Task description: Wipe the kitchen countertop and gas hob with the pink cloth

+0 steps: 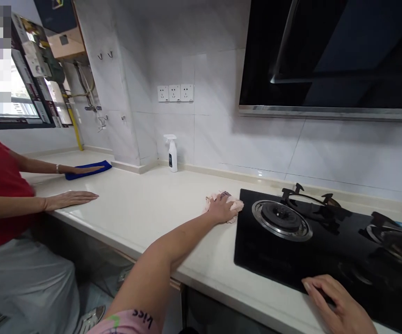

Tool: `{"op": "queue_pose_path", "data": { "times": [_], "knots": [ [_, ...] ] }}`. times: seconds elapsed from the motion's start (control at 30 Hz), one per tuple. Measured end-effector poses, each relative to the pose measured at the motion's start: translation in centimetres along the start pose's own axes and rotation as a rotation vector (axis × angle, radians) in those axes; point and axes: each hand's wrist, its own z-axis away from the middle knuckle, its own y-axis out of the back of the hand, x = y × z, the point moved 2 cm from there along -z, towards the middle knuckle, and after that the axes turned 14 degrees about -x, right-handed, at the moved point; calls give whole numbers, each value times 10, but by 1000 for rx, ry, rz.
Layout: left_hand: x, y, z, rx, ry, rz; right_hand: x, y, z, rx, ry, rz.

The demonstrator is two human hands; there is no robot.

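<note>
On the long, glossy cream countertop (145, 195), between the black glass cooktop (270, 260) obstructing the right and a flat blue cloth (107, 165) under a co-worker's hand (82, 170) at far left, lies a crumpled pale pink cloth (236, 205), likely light and limp, best held under a flat palm. The left hand (220, 209) covers it, grip unclear; the right hand (336, 301) curls loosely, apparently empty, near right. A white plastic spray bottle (173, 155) stands beyond, leftward

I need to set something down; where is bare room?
The counter is bare between spray bottle, co-worker's near hand and pink cloth; a narrow strip fronts the hob. Crowded: hob's left edge, where the left hand rests on the cloth.
</note>
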Motion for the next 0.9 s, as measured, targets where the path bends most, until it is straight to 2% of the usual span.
{"op": "queue_pose_path", "data": {
  "times": [0.17, 0.33, 0.47, 0.6, 0.9],
  "knots": [
    [9, -6, 61, -7, -41, -3, -13, -2, 2, -28, -81, -29],
    [17, -17, 127, -28, -95, -14, -17, 0, -2, -11, -50, 7],
    [20, -24, 169, -20, -134, -30, -14, -1, -6, -8, -15, -1],
    [19, -23, 194, -34, -180, -6, -14, -3, -9, -5, 3, -6],
    [35, 2, 223, -237, -259, 21, -22, 0, -7, 7, 0, -15]
  ]
}}
